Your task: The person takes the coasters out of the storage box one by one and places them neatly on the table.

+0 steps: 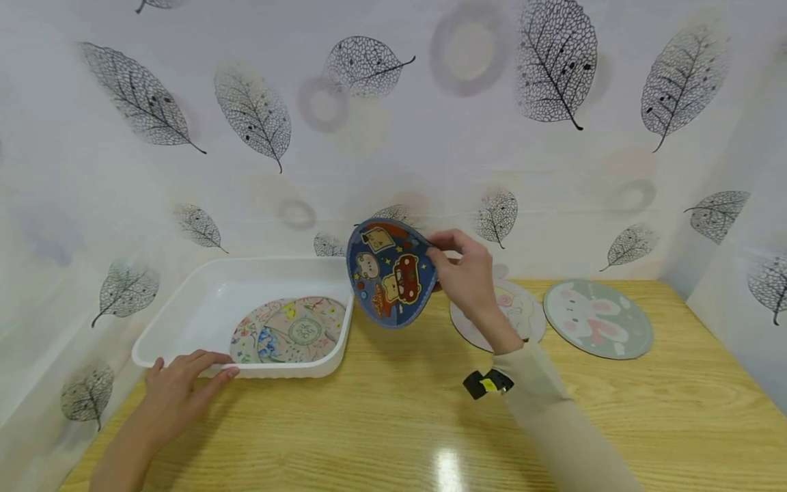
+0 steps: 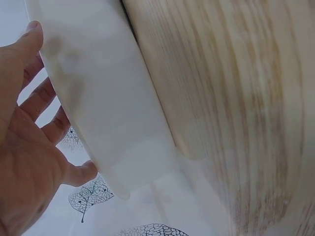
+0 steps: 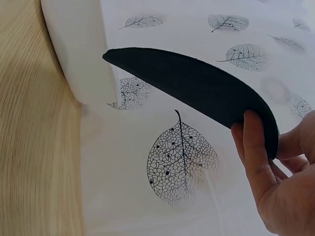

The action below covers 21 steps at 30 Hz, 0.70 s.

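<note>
My right hand (image 1: 467, 273) pinches the upper right edge of a round blue mouse pad (image 1: 376, 283) with cartoon figures and a red car, lifted above the table just right of the white tray (image 1: 283, 371). The pad tilts and bends at the grip; its dark underside (image 3: 187, 83) faces the right wrist camera. My left hand (image 1: 178, 389) rests with loosely extended fingers on the tray's near rim, fingertips touching along the edge in the left wrist view. Inside the tray lie overlapping floral round pads (image 1: 326, 314), partly hidden by the near wall.
On the wooden table (image 1: 369, 430) to the right lie a pale round pad (image 1: 521, 301), partly covered by my right forearm, and a green round pad (image 1: 568, 328) with a pink-eared rabbit. A leaf-patterned sheet (image 1: 393, 150) hangs behind and at both sides.
</note>
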### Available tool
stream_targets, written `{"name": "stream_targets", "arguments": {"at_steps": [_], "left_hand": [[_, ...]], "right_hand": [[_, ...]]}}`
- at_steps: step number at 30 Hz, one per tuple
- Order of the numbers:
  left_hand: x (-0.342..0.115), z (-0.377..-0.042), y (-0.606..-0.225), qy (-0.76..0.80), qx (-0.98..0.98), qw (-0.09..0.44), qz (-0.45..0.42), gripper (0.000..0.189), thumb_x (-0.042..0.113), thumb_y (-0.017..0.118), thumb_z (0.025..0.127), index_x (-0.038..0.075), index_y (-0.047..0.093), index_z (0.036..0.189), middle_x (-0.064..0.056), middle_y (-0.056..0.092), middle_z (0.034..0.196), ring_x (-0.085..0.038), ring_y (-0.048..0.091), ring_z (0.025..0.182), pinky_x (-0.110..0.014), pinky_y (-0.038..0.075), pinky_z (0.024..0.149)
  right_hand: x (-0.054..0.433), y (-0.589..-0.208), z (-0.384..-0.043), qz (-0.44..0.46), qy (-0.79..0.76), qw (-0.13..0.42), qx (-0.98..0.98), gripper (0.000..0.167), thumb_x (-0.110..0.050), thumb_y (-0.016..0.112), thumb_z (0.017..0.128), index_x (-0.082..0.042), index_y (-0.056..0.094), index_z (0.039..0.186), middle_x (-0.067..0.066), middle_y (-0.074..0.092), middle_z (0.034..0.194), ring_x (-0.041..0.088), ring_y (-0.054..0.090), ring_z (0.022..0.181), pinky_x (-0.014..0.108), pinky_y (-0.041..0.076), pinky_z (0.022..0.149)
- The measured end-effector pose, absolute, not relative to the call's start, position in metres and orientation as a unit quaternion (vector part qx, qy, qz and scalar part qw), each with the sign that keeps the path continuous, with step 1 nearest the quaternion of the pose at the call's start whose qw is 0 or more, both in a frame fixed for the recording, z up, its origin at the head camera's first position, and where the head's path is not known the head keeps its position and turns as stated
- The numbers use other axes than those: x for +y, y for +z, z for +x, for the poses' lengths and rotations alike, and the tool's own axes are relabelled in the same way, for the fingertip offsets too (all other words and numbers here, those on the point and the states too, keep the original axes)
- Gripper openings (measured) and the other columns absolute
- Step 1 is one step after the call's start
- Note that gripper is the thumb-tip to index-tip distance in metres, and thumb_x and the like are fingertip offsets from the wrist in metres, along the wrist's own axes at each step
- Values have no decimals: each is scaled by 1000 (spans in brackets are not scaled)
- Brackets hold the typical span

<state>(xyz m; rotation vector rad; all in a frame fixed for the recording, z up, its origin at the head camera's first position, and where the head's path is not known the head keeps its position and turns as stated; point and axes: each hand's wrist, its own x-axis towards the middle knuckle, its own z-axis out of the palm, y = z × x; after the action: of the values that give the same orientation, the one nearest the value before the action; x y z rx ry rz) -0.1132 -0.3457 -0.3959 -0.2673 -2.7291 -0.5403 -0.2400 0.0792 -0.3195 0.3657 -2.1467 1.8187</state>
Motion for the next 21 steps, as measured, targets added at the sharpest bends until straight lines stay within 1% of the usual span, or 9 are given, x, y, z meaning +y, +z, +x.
{"name": "stream_targets", "arguments": {"at_steps": [3, 6, 10, 17, 19, 21], "left_hand": [[-346, -113, -396, -189, -962, 175, -94, 16, 28, 75, 94, 16, 75, 105, -13, 76, 109, -50, 65, 104, -92, 18, 93], [-346, -113, -396, -189, -962, 176, -93, 16, 28, 75, 94, 17, 75, 105, -13, 76, 109, -50, 65, 104, -92, 17, 93], [-345, -112, -396, -188, -962, 175, -91, 15, 29, 75, 94, 18, 75, 105, -12, 76, 108, -50, 65, 105, -92, 17, 93], [-345, -111, -395, -189, -962, 174, -89, 15, 28, 75, 94, 18, 75, 105, -12, 76, 108, -50, 66, 104, -92, 18, 92], [-345, -111, -395, -191, -962, 173, -89, 15, 28, 75, 94, 18, 75, 105, -12, 76, 108, -50, 66, 105, -92, 17, 92], [-345, -110, -395, -192, -962, 171, -88, 16, 28, 75, 94, 18, 75, 105, -12, 76, 109, -50, 66, 105, -92, 17, 93]], "right_hand": [[82, -322, -240, 124, 636, 149, -747, 16, -6, 63, 99, -4, 70, 113, 18, 69, 110, 20, 75, 68, 37, 61, 53], [84, -325, -241, 119, 635, 147, -749, 16, -6, 63, 99, -3, 69, 113, 18, 69, 109, 17, 74, 66, 38, 62, 53], [86, -331, -242, 110, 630, 141, -756, 15, -5, 63, 99, -3, 69, 113, 19, 70, 109, 18, 75, 68, 40, 62, 54], [85, -340, -242, 94, 626, 129, -763, 14, -5, 63, 99, -4, 70, 112, 18, 69, 110, 17, 75, 69, 38, 61, 53], [84, -343, -243, 92, 629, 125, -762, 15, -5, 62, 100, -4, 69, 113, 18, 69, 110, 16, 74, 68, 40, 62, 54], [83, -345, -243, 90, 632, 121, -760, 15, -4, 62, 99, -4, 69, 113, 18, 69, 110, 16, 74, 68, 46, 62, 57]]}}
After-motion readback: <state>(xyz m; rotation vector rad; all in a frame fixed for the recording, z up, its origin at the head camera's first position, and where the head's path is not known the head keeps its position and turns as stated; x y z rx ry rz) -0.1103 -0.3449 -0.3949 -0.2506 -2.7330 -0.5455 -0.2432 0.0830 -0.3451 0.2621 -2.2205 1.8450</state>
